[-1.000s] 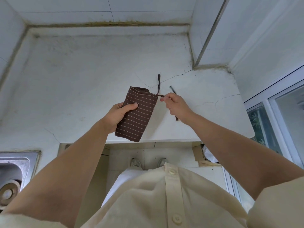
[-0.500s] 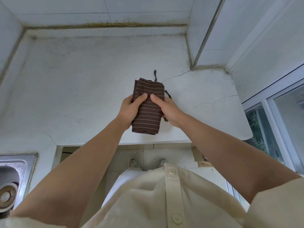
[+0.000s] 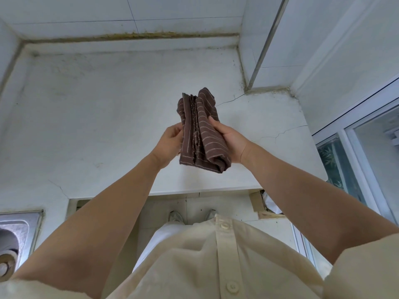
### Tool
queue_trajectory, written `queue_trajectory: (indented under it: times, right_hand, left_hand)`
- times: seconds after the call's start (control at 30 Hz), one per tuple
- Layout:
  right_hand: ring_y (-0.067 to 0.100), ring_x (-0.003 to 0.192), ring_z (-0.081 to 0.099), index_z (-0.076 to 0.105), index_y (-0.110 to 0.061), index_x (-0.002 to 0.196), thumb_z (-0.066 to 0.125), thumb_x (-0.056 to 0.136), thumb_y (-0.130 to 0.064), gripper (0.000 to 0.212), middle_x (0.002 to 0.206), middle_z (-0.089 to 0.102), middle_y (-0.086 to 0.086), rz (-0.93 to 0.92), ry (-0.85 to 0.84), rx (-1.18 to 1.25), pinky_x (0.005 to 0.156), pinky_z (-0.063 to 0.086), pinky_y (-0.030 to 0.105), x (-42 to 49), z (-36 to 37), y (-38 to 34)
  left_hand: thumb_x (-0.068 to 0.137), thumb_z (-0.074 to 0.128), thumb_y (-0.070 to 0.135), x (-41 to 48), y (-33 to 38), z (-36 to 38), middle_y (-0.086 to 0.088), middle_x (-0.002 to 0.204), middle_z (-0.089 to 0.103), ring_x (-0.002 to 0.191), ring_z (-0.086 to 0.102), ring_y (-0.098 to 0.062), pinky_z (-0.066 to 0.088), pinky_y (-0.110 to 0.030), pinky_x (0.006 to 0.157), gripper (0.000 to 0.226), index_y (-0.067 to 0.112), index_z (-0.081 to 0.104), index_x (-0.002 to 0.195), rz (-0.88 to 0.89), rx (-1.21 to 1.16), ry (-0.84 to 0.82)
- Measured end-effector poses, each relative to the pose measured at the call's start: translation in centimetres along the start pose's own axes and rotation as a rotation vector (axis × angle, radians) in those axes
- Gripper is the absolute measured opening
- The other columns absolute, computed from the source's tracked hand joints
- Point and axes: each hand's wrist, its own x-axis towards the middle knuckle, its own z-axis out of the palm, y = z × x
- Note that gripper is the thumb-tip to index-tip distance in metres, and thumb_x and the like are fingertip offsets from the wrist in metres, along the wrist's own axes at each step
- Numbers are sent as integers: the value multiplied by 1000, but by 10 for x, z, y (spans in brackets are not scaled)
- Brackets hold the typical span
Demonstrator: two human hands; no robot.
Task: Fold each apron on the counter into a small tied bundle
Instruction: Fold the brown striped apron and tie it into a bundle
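Left hand point(image 3: 170, 143) and right hand point(image 3: 232, 144) both grip the folded apron point(image 3: 200, 134) mid-frame; I'd squeeze its layers tight before tying.

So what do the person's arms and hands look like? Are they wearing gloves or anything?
No gloves. The left hand and right hand are bare, with no rings, watch or bracelets showing. The forearms are bare too. Loose cream short sleeves cover the upper arms, part of a cream shirt with round buttons down the front.
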Motion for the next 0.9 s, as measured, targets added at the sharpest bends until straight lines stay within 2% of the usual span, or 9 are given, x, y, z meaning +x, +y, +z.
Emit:
queue_trajectory:
  times: [0.07, 0.1, 0.17, 0.27, 0.43, 0.57, 0.7, 0.83, 0.9]
  right_hand:
    - [21, 99, 68, 64, -12, 119, 54, 95, -44, 41, 110, 71, 6, -93, 84, -20, 97, 51, 37, 8, -2, -1]
    - [21, 105, 67, 62, -14, 124, 53, 97, -44, 42, 116, 70, 5, -134, 136, -34, 98, 51, 36, 12, -3, -1]
    - [19, 110, 66, 59, -15, 129, 52, 98, -45, 44, 121, 69, 4, -178, 221, -51, 96, 53, 34, 18, -8, -3]
    - [18, 108, 67, 59, -16, 130, 54, 97, -44, 43, 118, 70, 2, -195, 279, -154, 86, 55, 32, 22, -16, -5]
    - [17, 95, 69, 63, -11, 122, 59, 97, -35, 35, 113, 71, 7, -200, 377, -462, 73, 57, 26, 24, -24, -10]
    - [25, 95, 69, 67, -14, 97, 64, 94, -33, 19, 104, 72, 9, -193, 395, -862, 88, 56, 39, 29, -24, -7]
    - [25, 87, 65, 66, -7, 91, 65, 89, -39, 32, 94, 69, 11, -125, 320, -1333, 82, 52, 39, 33, -16, -10]
    - [19, 79, 57, 58, -17, 81, 66, 89, -24, 13, 80, 59, 1, 18, 95, -1496, 69, 46, 28, 28, -6, -7]
    - [14, 77, 54, 57, -20, 76, 71, 86, -22, 17, 75, 55, -4, 30, 18, -1482, 69, 41, 24, 25, -5, -5]
  left_hand:
    - [102, 44, 2, 0, -2, 4, -14, 85, 61, 68, 63, -15, 51, -26, 69, 16, -5, 58, 102, -28, -3, 13]
    - [101, 44, -2, 2, -7, 5, -14, 86, 60, 70, 61, -16, 50, -29, 70, 16, -2, 59, 98, -35, 43, 43]
    - [96, 46, -4, 5, -16, 1, -16, 88, 62, 73, 57, -19, 47, -28, 72, 17, 0, 63, 92, 7, 340, 80]
    - [92, 52, 3, 1, -18, -11, -5, 82, 63, 72, 57, -17, 40, -22, 62, 15, 4, 67, 91, 169, 801, 45]
    - [95, 51, 22, -6, -20, -28, 2, 77, 60, 65, 56, -18, 36, -25, 56, 23, 18, 73, 99, 492, 1186, -86]
    - [93, 57, 19, -2, -9, -21, 2, 80, 62, 64, 59, -18, 49, -30, 51, 15, 14, 70, 88, 688, 1291, -173]
    - [92, 60, 21, 5, -6, -15, -3, 88, 57, 76, 56, -20, 45, -30, 51, 11, 12, 65, 88, 841, 1311, -243]
    - [95, 55, 28, 12, 0, -4, -7, 107, 57, 96, 53, -24, 47, -32, 73, 21, 12, 66, 89, 913, 1294, -306]
    - [95, 46, 35, 13, -2, -3, -9, 112, 56, 103, 51, -26, 48, -37, 84, 33, 10, 66, 86, 864, 1248, -327]
